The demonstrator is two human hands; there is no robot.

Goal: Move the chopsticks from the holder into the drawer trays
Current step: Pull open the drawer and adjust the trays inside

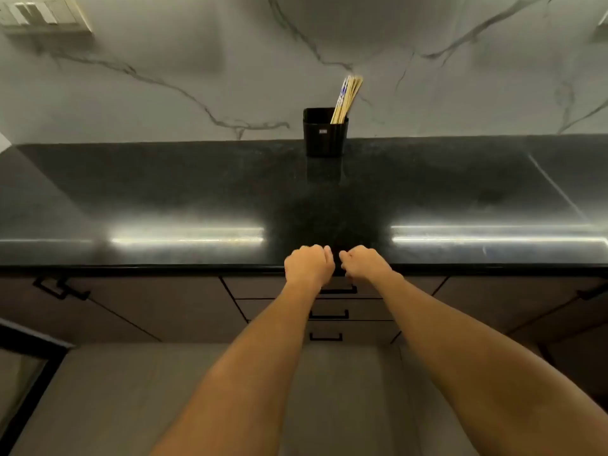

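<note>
My left hand (309, 266) and right hand (365, 263) side by side over front edge of desk (164, 192), nearly touching. Fingers curled into loose fists, nothing seen in either. Just below them, top drawer (263, 287) closed, its handle (342, 290) ungripped. Trays not in view. Far back against wall, black holder (325, 139) upright, chopsticks (345, 100) bunched inside, leaning right. I judge task not started: drawer to open, chopsticks all left to move.

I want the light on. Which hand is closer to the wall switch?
Left. The left hand is far below-right of the wall switch; the right hand lies beside it, farther right.
</note>
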